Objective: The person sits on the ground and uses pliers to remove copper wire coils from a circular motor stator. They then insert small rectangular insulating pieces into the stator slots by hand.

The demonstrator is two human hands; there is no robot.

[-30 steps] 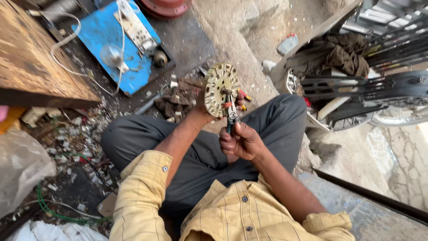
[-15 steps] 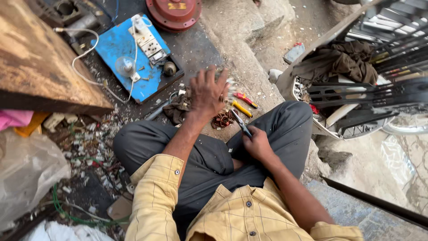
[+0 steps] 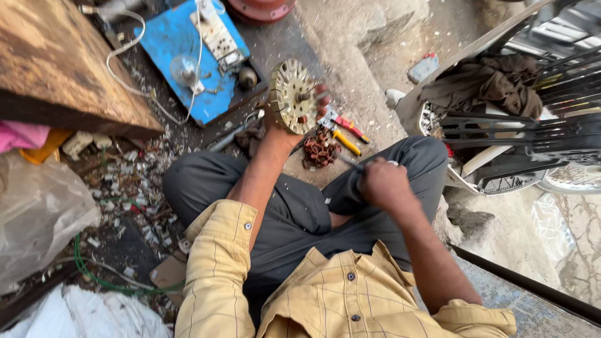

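Observation:
I sit cross-legged on the ground. My left hand (image 3: 289, 125) grips a round, slotted metal motor core (image 3: 292, 95) and holds it up on edge in front of me. My right hand (image 3: 383, 183) rests over my right knee, closed around a thin tool whose dark tip (image 3: 348, 162) points left toward the core. Below the core, a tangle of copper wire (image 3: 320, 150) lies on the ground. Pliers with red and yellow handles (image 3: 343, 130) lie just right of it.
A blue board with a white socket strip and cables (image 3: 188, 56) lies ahead at the left, beside a wooden slab (image 3: 59, 69). Small scraps litter the ground at my left, near a clear plastic bag (image 3: 37, 213). Black fan grilles and a dark cloth (image 3: 501, 100) pile up on the right.
One second ago both hands worked the core together. Half a second ago my left hand was down at the wire pile. Now it holds the core raised again, and my right hand has drawn back.

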